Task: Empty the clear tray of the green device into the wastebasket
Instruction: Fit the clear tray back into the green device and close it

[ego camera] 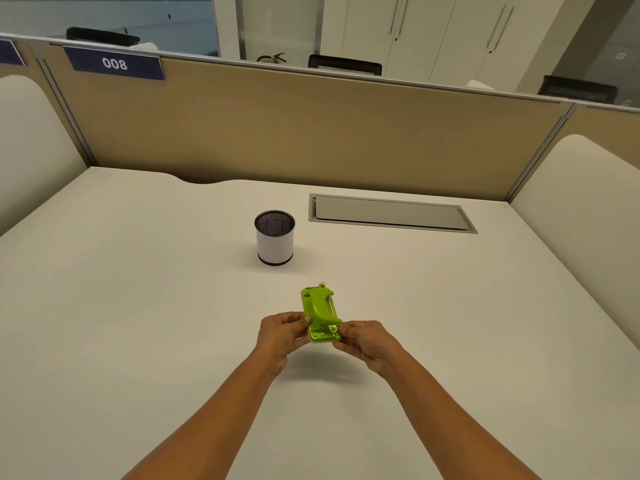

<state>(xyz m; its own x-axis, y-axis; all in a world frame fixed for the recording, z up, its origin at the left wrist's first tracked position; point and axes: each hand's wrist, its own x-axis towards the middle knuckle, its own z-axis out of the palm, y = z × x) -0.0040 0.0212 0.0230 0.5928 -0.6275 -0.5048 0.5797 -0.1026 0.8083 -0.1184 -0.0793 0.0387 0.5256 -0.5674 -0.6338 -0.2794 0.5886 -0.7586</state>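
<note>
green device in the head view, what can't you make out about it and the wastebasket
Clear tray: head view, not made out; the green device shows its top, and its underside faces away.
Grip: head view, the left hand and the right hand hold its near end; the fingers beneath are hidden by the device.
Wastebasket: head view, its own wall hides the bottom, so its contents cannot be told.

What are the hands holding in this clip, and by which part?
Both hold the bright green plastic hole punch by its near end: left hand gripping its left edge, right hand pinching the near right corner.
</note>
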